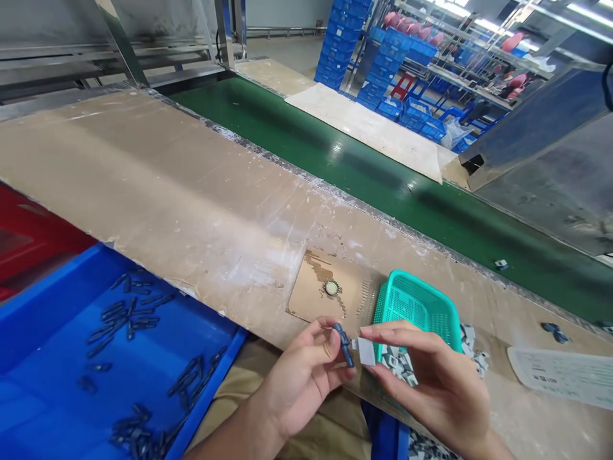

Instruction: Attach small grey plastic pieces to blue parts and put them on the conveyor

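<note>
My left hand [306, 370] pinches a small dark blue-grey plastic part [343, 345] between thumb and fingers, tilted nearly upright. Facing it, my right hand [426, 374] grips a small white square plastic piece [366, 352] by its edges. A narrow tab on the white piece points at the dark part; whether the two touch I cannot tell. Behind my right hand stands a green mesh basket [426, 287] with small white and grey pieces [397, 364] near its front. A small round cap-like thing [331, 287] lies on a cardboard square [301, 294] beyond my left hand.
At left, a blue bin [158, 358] holds several dark parts. A green conveyor belt [297, 147] runs behind the tan worktop [191, 204]. Two dark pieces [555, 332] and a printed sheet [565, 374] lie at right. Stacked blue crates [342, 38] stand far back.
</note>
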{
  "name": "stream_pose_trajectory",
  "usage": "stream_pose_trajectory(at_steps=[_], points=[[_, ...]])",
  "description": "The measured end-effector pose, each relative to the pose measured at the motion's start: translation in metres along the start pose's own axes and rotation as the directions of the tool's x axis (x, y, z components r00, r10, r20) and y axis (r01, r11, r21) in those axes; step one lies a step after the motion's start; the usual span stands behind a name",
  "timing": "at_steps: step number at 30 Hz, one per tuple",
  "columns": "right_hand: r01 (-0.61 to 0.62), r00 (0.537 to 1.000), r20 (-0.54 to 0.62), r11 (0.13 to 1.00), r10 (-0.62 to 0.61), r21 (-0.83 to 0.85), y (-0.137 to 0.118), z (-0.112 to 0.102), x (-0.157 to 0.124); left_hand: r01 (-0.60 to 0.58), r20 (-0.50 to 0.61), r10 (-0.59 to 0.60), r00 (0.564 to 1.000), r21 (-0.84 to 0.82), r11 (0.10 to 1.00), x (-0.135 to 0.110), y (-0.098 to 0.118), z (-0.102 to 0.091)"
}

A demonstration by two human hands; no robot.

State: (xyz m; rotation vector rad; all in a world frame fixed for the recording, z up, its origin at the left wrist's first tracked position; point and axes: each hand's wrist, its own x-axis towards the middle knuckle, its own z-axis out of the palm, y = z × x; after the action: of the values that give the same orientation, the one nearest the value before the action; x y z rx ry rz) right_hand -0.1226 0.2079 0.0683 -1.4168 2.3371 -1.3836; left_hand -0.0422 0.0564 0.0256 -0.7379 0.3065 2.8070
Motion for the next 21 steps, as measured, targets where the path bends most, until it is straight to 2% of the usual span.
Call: stream_pose_trajectory(at_steps=[6, 15, 21], points=[[-0.033, 0.999, -0.008, 0.999, 0.033, 0.026, 0.0, -0.003, -0.003, -0.033, 0.006, 0.032, 0.999, 0.185, 0.982, -0.002, 0.002, 0.003], [-0.064, 0.991, 0.115, 0.998, 0.061, 0.026, -0.005, -0.011, -0.004, -0.028, 0.025, 0.022, 0.999, 0.293, 0.956, -0.003, 0.009, 0.011], [-0.067, 0.995, 0.079, 0.996, 0.062, 0.061, -0.007, -0.009, -0.002, -0.115, 0.041, 0.108, 0.993, 0.373, 0.921, -0.005, 0.015, 0.014]])
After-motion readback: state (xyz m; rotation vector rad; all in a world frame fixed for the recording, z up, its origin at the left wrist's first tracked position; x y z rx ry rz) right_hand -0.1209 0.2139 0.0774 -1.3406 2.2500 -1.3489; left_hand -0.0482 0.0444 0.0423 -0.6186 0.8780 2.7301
